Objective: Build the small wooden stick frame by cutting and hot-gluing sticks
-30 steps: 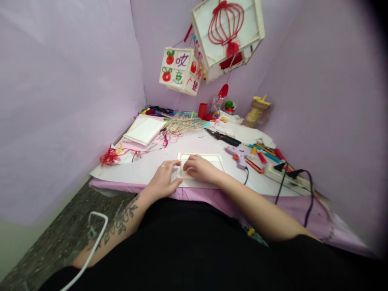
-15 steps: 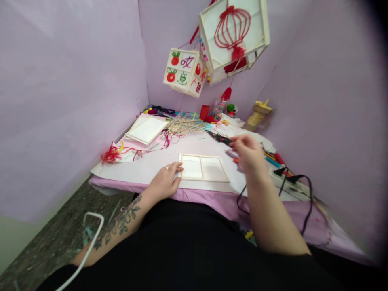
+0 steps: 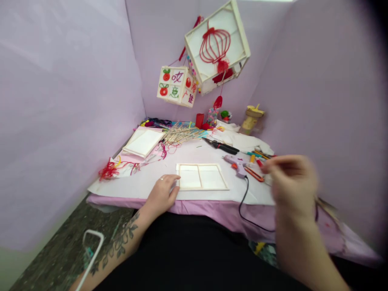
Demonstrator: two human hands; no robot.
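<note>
A rectangular stick frame (image 3: 199, 177) with a middle bar lies on the white table paper near the front edge. My left hand (image 3: 162, 193) rests at its left end, fingers on the frame's edge and slightly apart. Raised over the table's right side is my right hand (image 3: 292, 188), blurred, with fingers curled; whether it holds anything is hidden. Black pliers (image 3: 222, 146) lie beyond the frame. A purple glue gun (image 3: 238, 165) sits right of the frame, beside an orange-handled tool (image 3: 254, 174).
Two decorated box lanterns (image 3: 216, 50) hang above the back. White panels (image 3: 144, 142) are stacked at the back left, next to a pile of thin sticks (image 3: 182, 133). Red yarn (image 3: 108, 169) lies at the left edge. A black cord (image 3: 242, 206) droops over the front edge.
My right hand has let go of the pliers, which now lie on the table, and has moved right and toward me. My left hand stays at the frame. The view has shifted slightly.
</note>
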